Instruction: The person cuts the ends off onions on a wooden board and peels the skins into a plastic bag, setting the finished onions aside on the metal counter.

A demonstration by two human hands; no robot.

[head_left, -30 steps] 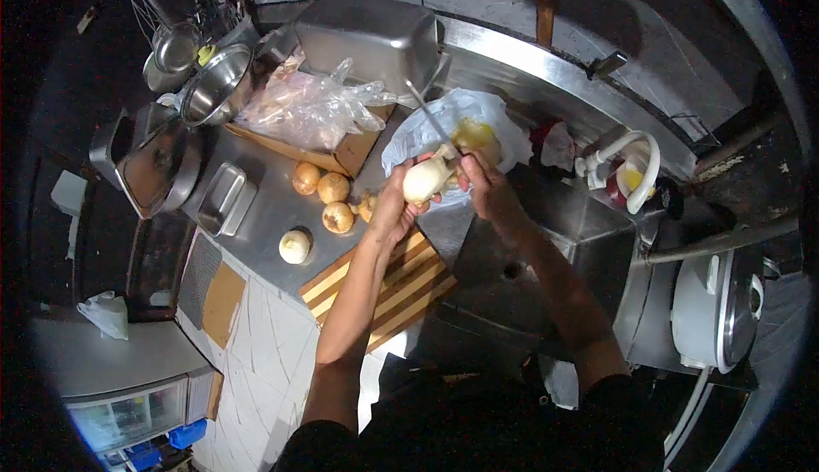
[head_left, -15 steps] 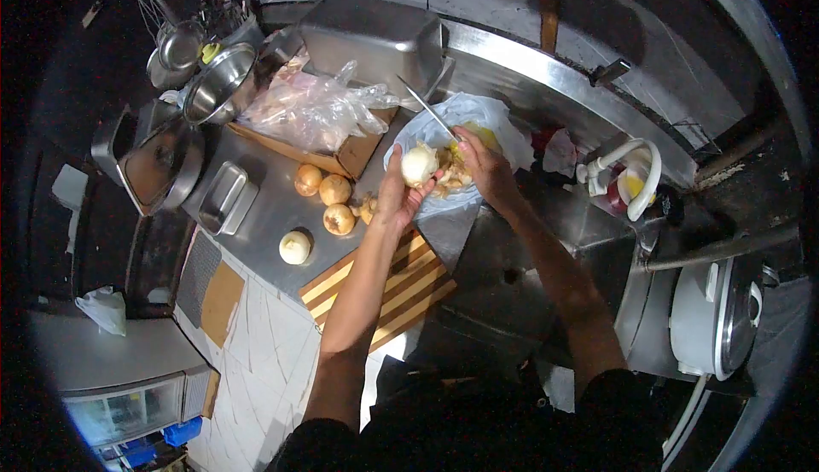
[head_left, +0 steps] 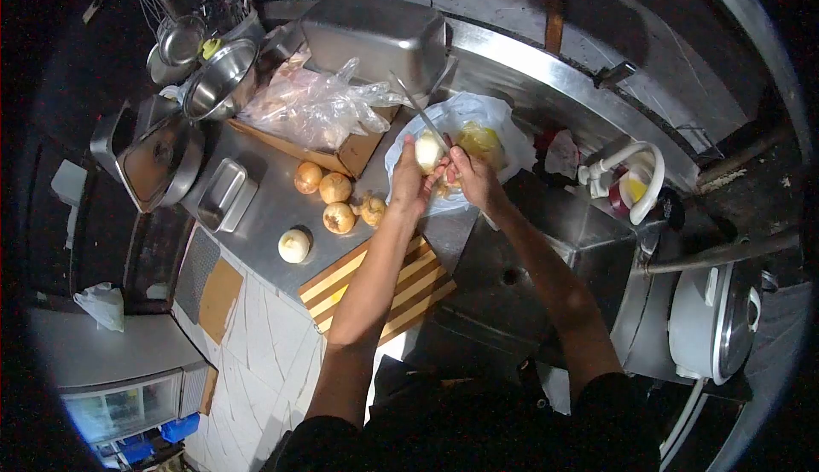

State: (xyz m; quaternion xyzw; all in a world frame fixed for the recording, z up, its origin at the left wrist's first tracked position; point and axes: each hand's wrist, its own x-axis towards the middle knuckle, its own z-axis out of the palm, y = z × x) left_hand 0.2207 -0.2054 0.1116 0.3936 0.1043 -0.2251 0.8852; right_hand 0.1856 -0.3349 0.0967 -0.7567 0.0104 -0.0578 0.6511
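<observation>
Left grip [head_left: 413, 183] cups the round white onion [head_left: 429, 154] above the pale-blue plastic bag [head_left: 458, 109]; right grip [head_left: 476, 177] squeezes the long silver knife [head_left: 419, 106], tip toward eleven o'clock. Use small, slow strokes.

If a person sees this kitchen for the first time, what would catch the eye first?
Likely the pale onion in the left hand and the knife in the right hand, over a plastic bag at the middle. Then the striped board, partly under the left forearm, and the big steel pan at the back.
</observation>
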